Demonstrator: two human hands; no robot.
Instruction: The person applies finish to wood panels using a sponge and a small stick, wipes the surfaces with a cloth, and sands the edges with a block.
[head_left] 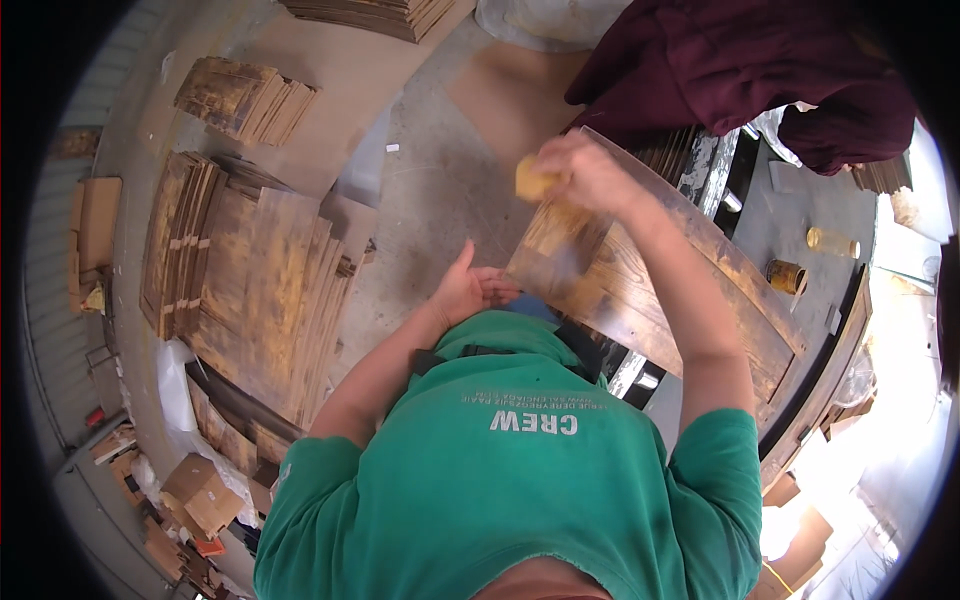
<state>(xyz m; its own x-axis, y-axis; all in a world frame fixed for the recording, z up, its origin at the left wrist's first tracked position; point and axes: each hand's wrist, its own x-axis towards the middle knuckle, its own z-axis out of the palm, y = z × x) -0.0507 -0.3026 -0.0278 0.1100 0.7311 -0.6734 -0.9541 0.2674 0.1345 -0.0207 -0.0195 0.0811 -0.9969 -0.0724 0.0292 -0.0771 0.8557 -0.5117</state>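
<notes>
So our right hand (585, 177) has a yellow sponge (534, 181) pinched in it, right up by the far-left end of the wooden panel (650, 295). That hand's a bit smeared by motion, so we can't swear to whether the sponge is actually on the wood or just above it. Our left hand (475, 290) is wide and holding nothing, thumb up, fingers pointing at the panel's near-left corner; they look to be touching the edge or just beside it. The panel sits slantwise in front of us and off to our right, patchy brown with a raised border down its far side.

Past it, on the dark worktop (790, 215), there's an amber jar (787, 277) lying near a pale yellow bottle (833, 243). Across from us is a co-worker in maroon (690, 60). Over on our left we've got a big stack of stained boards (255, 290), a smaller stack (240, 97) beyond it, and a cardboard box (203, 493) lower down.
</notes>
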